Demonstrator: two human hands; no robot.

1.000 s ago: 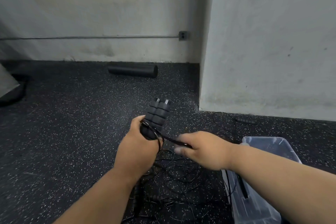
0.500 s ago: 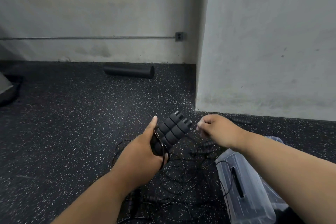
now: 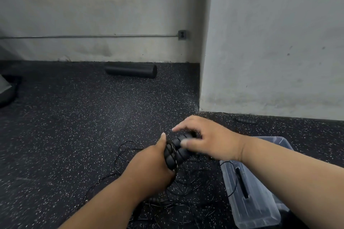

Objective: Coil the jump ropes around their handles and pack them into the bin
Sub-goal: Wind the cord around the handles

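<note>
Your left hand (image 3: pixel 149 169) grips two black handles (image 3: pixel 176 151) held side by side, with thin rope looped around them and your thumb pointing up. Your right hand (image 3: pixel 210 140) sits over the top end of the handles, fingers spread and loose, touching them; it is blurry, so I cannot tell if it pinches anything. Under your hands, a tangle of rope (image 3: pixel 167 191) lies on the speckled floor (image 3: pixel 74 126). One clear bin (image 3: pixel 260 208) stands to your right. One more handle (image 3: pixel 246 120) lies by the wall. One black roller (image 3: pixel 131 71) rests farther away.
</note>
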